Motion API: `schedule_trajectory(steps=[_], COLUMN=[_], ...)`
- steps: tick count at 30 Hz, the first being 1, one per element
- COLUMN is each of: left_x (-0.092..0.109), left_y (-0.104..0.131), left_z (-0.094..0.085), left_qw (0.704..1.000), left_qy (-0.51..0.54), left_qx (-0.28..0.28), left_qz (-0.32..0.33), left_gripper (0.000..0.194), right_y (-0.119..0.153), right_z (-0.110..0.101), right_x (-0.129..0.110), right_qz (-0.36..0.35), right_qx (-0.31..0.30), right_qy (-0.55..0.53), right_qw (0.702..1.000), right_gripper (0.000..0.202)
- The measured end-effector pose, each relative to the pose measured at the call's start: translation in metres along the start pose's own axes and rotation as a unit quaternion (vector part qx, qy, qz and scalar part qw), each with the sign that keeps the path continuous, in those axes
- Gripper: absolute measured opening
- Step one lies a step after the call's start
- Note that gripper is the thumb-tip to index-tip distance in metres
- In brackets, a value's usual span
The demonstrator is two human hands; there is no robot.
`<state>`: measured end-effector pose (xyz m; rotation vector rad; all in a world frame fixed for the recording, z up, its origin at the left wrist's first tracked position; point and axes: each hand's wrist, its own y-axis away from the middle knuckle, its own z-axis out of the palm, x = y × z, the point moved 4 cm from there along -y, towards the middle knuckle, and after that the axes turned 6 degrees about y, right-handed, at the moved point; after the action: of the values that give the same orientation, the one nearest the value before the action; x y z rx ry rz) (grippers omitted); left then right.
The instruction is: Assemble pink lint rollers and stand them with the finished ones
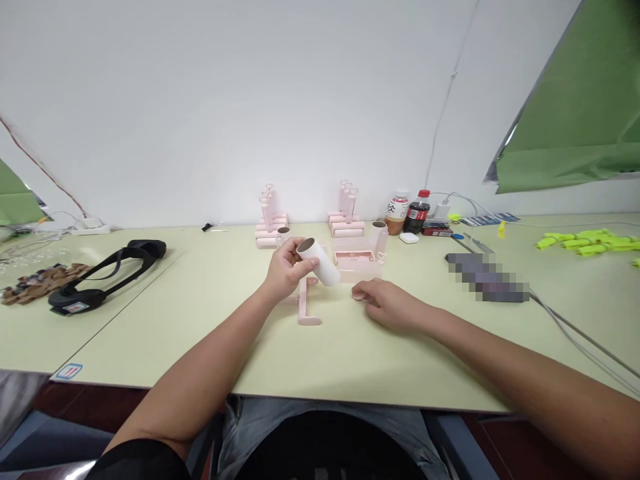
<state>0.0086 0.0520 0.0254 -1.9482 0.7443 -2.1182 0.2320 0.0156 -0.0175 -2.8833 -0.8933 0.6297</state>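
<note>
My left hand (286, 270) is closed around a white lint-roller refill roll (325, 265), tilted, its hollow brown core facing up and left. Below it on the table lies a pale pink lint-roller handle (303, 303) with a bracket-shaped frame. My right hand (387, 301) rests low over the table, fingers pinched on a small pale pink round piece (358, 295), partly hidden by the fingers. Just beyond the hands sit an open pink case (354, 256) and a translucent pink cover (360, 272).
Pink lint rollers stand in two groups (270, 217) (347, 213) by the wall. Two drink bottles (397, 212) (418, 213) are at the back right. A blurred dark object (485, 277) and neon-yellow items (590, 241) lie right; a black head strap (107, 277) lies left.
</note>
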Motion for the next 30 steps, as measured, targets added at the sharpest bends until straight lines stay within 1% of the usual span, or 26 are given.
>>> schedule_trajectory(steps=[3, 6, 9, 13, 17, 20, 21, 23, 25, 26, 28, 30], left_x=[-0.003, -0.006, -0.007, -0.005, -0.003, -0.003, -0.004, -0.005, -0.006, -0.006, -0.004, -0.001], left_y=[0.002, 0.004, 0.006, 0.007, 0.008, 0.008, 0.009, 0.009, 0.011, 0.013, 0.017, 0.022], left_z=[0.004, 0.007, 0.008, 0.012, 0.014, 0.014, 0.014, 0.018, 0.025, 0.031, 0.043, 0.053], left_qw=[1.000, 0.999, 0.998, 0.997, 0.996, 0.996, 0.996, 0.996, 0.994, 0.993, 0.989, 0.982], left_qy=[-0.011, -0.021, -0.032, -0.050, -0.054, -0.054, -0.055, -0.060, -0.070, -0.075, -0.086, -0.094], left_qx=[-0.017, -0.036, -0.049, -0.060, -0.066, -0.066, -0.067, -0.070, -0.081, -0.090, -0.119, -0.154], left_qz=[-0.002, -0.001, -0.002, -0.001, 0.008, 0.008, 0.007, 0.006, 0.011, 0.017, 0.032, 0.051], left_gripper=[0.041, 0.038, 0.035, 0.034, 0.033, 0.034, 0.035, 0.037, 0.038, 0.039, 0.040, 0.042], right_y=[0.005, 0.006, 0.005, 0.007, 0.009, 0.009, 0.009, 0.008, 0.008, 0.008, 0.008, 0.009], right_z=[0.006, 0.009, 0.009, 0.007, 0.009, 0.007, 0.004, -0.004, -0.011, -0.013, -0.013, -0.014], right_x=[0.004, 0.002, -0.001, -0.003, -0.008, -0.010, -0.010, -0.009, -0.008, -0.009, -0.012, -0.015], right_qz=[-0.008, -0.022, -0.038, -0.055, -0.102, -0.108, -0.101, -0.076, -0.060, -0.059, -0.062, -0.065], right_qx=[0.003, -0.007, -0.015, -0.024, -0.024, 0.008, 0.033, 0.104, 0.164, 0.180, 0.190, 0.201], right_qy=[0.016, 0.036, 0.056, 0.074, 0.087, 0.080, 0.067, 0.026, -0.010, -0.021, -0.031, -0.034], right_qw=[1.000, 0.999, 0.998, 0.995, 0.991, 0.991, 0.992, 0.991, 0.985, 0.982, 0.979, 0.977], right_gripper=[0.046, 0.052, 0.057, 0.057, 0.052, 0.047, 0.044, 0.036, 0.034, 0.038, 0.045, 0.043])
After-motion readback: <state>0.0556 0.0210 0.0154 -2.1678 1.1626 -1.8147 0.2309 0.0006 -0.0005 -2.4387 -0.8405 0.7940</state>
